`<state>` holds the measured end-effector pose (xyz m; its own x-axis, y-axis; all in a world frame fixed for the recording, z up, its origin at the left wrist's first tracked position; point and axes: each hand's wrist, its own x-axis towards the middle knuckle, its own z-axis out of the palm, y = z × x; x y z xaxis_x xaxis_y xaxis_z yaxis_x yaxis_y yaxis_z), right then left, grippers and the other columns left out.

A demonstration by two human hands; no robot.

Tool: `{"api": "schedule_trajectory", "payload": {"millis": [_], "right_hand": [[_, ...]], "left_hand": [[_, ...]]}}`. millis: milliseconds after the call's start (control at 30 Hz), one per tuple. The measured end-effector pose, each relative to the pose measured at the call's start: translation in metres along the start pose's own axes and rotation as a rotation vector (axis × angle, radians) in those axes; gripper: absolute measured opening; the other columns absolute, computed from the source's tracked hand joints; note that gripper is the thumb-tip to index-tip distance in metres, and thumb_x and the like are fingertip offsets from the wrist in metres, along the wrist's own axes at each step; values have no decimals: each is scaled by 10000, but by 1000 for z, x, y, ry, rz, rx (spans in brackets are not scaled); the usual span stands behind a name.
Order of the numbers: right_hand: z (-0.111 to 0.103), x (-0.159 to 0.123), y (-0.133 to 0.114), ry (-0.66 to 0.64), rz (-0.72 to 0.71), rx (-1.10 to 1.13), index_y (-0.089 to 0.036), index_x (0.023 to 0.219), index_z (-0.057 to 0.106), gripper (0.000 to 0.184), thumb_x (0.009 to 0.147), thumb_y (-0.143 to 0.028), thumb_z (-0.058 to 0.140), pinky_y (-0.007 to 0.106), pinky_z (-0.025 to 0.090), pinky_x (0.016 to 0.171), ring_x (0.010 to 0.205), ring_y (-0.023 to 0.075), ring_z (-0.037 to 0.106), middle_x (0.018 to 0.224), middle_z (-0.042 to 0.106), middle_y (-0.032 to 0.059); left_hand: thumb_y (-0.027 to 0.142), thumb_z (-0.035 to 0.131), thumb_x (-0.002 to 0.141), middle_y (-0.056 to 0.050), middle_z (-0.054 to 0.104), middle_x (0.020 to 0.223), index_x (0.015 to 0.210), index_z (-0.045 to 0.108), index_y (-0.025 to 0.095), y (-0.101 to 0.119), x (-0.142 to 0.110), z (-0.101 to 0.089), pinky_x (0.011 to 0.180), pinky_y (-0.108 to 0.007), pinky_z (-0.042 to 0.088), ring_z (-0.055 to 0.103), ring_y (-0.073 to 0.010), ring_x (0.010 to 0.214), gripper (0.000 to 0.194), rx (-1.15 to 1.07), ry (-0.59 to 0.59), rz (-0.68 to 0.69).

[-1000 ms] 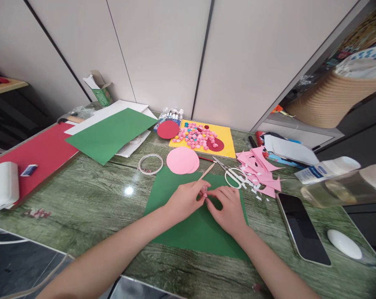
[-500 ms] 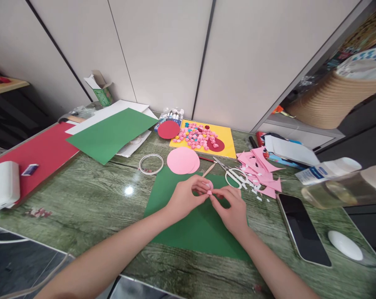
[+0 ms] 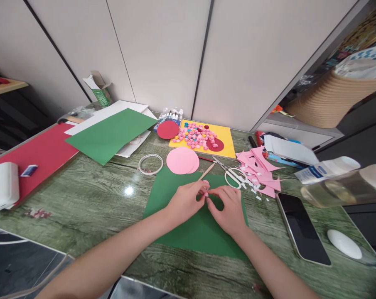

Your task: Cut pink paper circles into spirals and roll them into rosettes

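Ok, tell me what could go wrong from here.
The small pink paper piece at the fingertips of the left hand and right hand might slip or crease, being so small. The scissors lie just beyond the right hand, so a stray move could knock them. The loose pink pieces heaped on the yellow sheet could scatter if bumped.

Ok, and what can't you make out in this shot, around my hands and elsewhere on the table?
All in the head view:
- Pink piece: mostly hidden by the fingers of your left hand and right hand; its full shape is unclear.
- Lower pink circle: largely covered by the one on top.
- White case: cut off by the left edge.
- Print on the green box: too small to read.
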<state>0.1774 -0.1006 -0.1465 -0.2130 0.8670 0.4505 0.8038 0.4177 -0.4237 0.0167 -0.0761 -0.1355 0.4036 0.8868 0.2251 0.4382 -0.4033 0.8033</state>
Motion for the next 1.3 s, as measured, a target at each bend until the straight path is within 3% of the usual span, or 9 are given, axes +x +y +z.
{"api": "schedule_trajectory", "payload": {"millis": [167, 267, 533, 667, 767, 933, 1133, 1300], "right_hand": [[0, -1, 1, 15, -52, -54, -210, 811, 598, 48, 792, -220, 555, 352, 303, 768, 751, 170, 538, 758, 618, 13], [1, -1, 3, 48, -78, -63, -212, 791, 596, 34, 788, -217, 563, 351, 303, 775, 728, 163, 538, 726, 616, 3], [0, -1, 3, 131, 3, 106, -219, 817, 572, 34, 789, -232, 585, 334, 340, 720, 674, 150, 521, 711, 571, -4], [0, 0, 3, 127, 33, 163, -221, 841, 561, 38, 805, -234, 564, 329, 356, 708, 679, 155, 514, 704, 551, -5], [0, 0, 3, 91, 39, 157, -217, 832, 554, 31, 808, -236, 555, 332, 355, 715, 695, 160, 516, 722, 557, -1], [1, 0, 3, 1, 31, 64, -198, 821, 541, 58, 770, -199, 568, 352, 332, 762, 779, 177, 536, 810, 588, 18], [1, -1, 1, 6, -49, -75, -203, 802, 573, 24, 782, -213, 564, 363, 303, 782, 784, 183, 532, 765, 615, 11], [2, -1, 3, 86, -80, -66, -205, 797, 574, 20, 788, -221, 583, 356, 306, 773, 741, 167, 542, 753, 630, 6]], "left_hand": [[101, 467, 773, -31, 670, 967, 1026, 523, 211, -5, -3, 3, 783, -286, 503, 636, -159, 884, 282, 190, -10, 82], [105, 461, 782, -42, 652, 1044, 991, 533, 213, -1, -4, 2, 789, -294, 504, 632, -163, 902, 247, 182, 7, 99], [110, 570, 724, -35, 662, 866, 941, 558, 172, 8, 3, -1, 739, -248, 522, 634, -121, 799, 227, -405, 33, -99], [140, 599, 720, -60, 664, 872, 947, 554, 152, 5, 3, 2, 741, -266, 523, 639, -136, 812, 232, -527, 49, -148], [139, 593, 721, -49, 666, 843, 930, 559, 154, 6, 2, 0, 725, -254, 523, 641, -129, 789, 212, -468, 57, -146], [71, 530, 727, -7, 671, 909, 980, 556, 198, 6, 1, -1, 781, -235, 507, 635, -106, 822, 284, -171, 11, -28], [114, 465, 792, -28, 663, 1010, 1081, 522, 209, -4, -3, 4, 811, -294, 503, 624, -155, 920, 310, 141, -13, 97], [103, 489, 776, -30, 655, 1013, 1056, 540, 204, 3, -1, 0, 816, -265, 505, 622, -128, 893, 301, -42, 3, 46]]}}
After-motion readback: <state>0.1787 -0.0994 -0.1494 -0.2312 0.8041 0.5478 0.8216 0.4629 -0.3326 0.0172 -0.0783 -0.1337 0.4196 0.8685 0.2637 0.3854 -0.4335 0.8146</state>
